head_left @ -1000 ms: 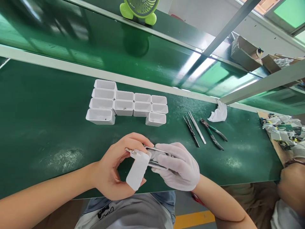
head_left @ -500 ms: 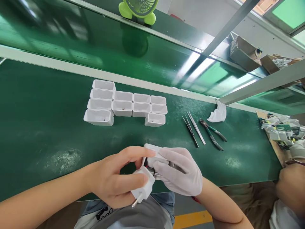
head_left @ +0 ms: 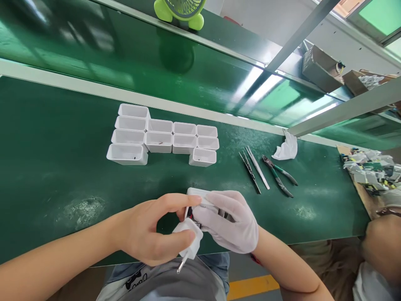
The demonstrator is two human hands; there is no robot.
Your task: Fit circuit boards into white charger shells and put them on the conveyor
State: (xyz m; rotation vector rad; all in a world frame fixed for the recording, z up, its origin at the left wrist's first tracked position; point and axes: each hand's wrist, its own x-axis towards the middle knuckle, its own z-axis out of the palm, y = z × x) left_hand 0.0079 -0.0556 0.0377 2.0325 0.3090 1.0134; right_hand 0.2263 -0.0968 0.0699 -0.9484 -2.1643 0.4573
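Note:
Bare, my left hand (head_left: 156,234) grips a white plug housing (head_left: 190,240) between thumb and fingers. A metal pin (head_left: 181,265) sticks out of it toward me. My left index finger reaches over to touch a white plastic case (head_left: 196,191). In a white glove, my right hand (head_left: 230,223) is closed around that case, its fingers pressing at the open side. Dark parts and a bit of red show in the gap between the two white pieces. The gloved fingers hide most of the inside.
Several white bins (head_left: 127,152) stand in rows on the green table (head_left: 46,167), a few with small bits inside. Two tweezers (head_left: 249,172), pliers (head_left: 278,175) and a white cloth (head_left: 286,147) lie to the right. A co-worker's arm (head_left: 384,242) is at far right, beside a board of parts (head_left: 369,169).
My gloved right hand has shifted slightly left, its fingers further over the gap. The plug housing has tilted a little, its pin now pointing more downward.

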